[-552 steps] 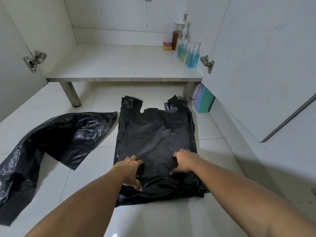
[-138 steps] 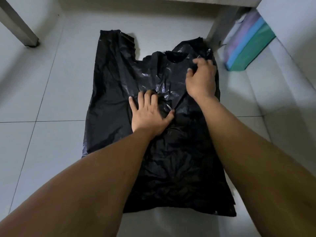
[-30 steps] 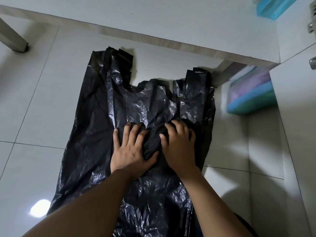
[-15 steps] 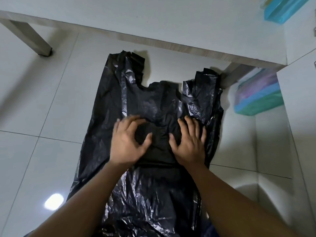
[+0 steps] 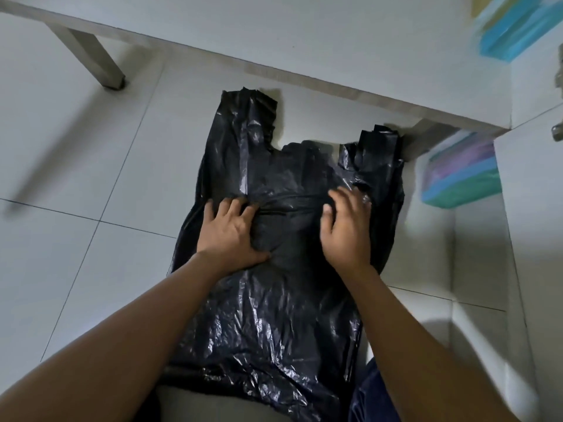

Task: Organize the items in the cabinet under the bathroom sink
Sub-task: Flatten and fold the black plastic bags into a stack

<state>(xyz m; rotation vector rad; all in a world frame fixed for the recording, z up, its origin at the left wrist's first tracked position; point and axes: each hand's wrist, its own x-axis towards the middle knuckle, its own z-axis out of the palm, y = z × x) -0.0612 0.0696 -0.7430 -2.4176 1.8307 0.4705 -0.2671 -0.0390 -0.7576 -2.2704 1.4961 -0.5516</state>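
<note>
A stack of black plastic bags [image 5: 274, 318] lies flat on the white tiled floor, its two handle loops pointing toward the cabinet. My left hand [image 5: 228, 236] presses palm-down on the middle of the bags, fingers spread and lightly bent. My right hand [image 5: 344, 229] rests flat on the bags just to the right, fingers reaching toward the right handle loop. A crease runs across the plastic between the two hands.
The white cabinet floor board [image 5: 304, 50] stands on a metal leg [image 5: 91, 56] just beyond the bags. A pack of coloured cloths [image 5: 460, 178] sits on the floor at the right. Blurred blue bottles [image 5: 515, 32] stand on the board. The open cabinet door [image 5: 536, 208] is at the right.
Both hands have slid a little apart and up the bags, flattening the plastic. The view has shifted slightly, with the bags now more central.
</note>
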